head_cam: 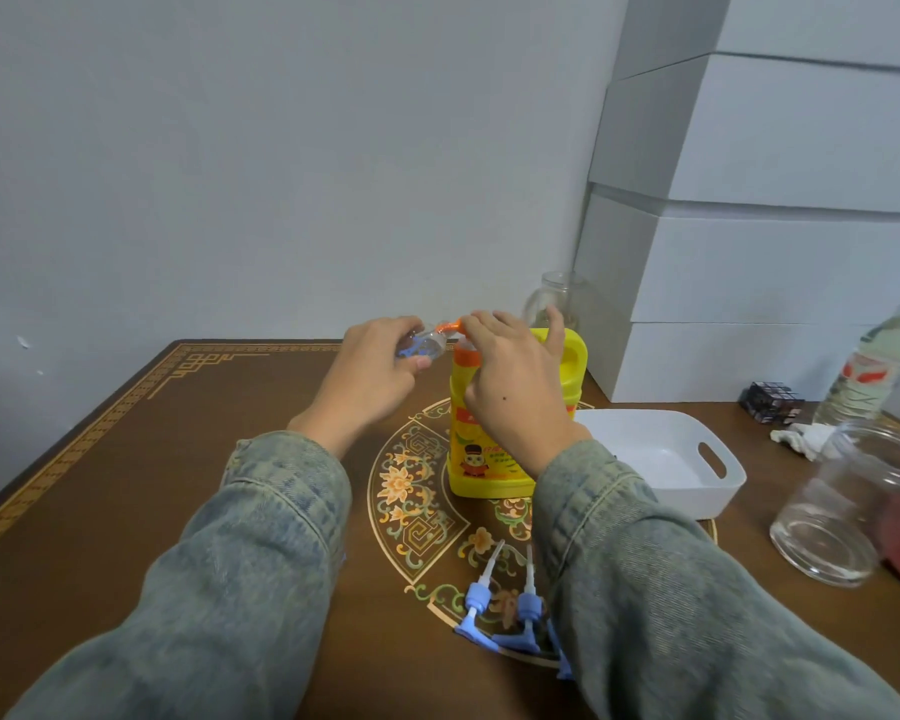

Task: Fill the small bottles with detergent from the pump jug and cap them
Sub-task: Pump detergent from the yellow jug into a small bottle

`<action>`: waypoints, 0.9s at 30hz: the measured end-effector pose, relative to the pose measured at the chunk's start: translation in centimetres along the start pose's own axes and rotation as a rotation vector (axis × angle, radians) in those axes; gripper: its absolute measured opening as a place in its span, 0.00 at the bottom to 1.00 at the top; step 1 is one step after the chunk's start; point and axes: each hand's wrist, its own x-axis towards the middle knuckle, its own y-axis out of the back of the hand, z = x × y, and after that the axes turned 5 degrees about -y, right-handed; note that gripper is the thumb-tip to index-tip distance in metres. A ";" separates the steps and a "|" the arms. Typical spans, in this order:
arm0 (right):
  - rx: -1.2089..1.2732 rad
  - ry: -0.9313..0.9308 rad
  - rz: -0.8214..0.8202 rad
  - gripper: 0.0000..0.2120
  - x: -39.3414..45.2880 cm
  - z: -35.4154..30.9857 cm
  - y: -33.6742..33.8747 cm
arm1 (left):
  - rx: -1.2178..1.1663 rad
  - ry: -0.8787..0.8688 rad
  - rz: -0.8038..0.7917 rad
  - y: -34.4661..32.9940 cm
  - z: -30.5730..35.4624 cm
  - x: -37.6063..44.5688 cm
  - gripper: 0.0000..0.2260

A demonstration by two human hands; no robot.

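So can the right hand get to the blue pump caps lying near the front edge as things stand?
Probably yes: the right hand rests on the jug's pump, and the blue pump caps lie uncovered beside that forearm; it must draw back.

A yellow jug [494, 459] with an orange pump [466, 356] and a cartoon figure on its label is seen on a dark brown table [152, 459], which is edged with a gold fret border and inlaid with orange flowers and green scrolls. Faded blue denim sleeves [261, 563] are worn. Pale blue and white caps [500, 610] are laid beside a white tray [697, 465], before stacked white boxes [775, 252].
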 end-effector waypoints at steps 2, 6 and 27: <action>0.006 0.006 0.001 0.20 -0.5 0.1 -0.3 | -0.004 0.001 -0.004 -0.2 -0.1 -0.3 0.16; 0.025 0.005 0.034 0.18 0.1 0.2 0.3 | -0.007 -0.004 0.005 0.4 0.1 0.4 0.18; 0.088 -0.006 0.047 0.18 0.6 -0.2 -0.3 | -0.022 -0.009 0.013 0.6 0.0 0.3 0.18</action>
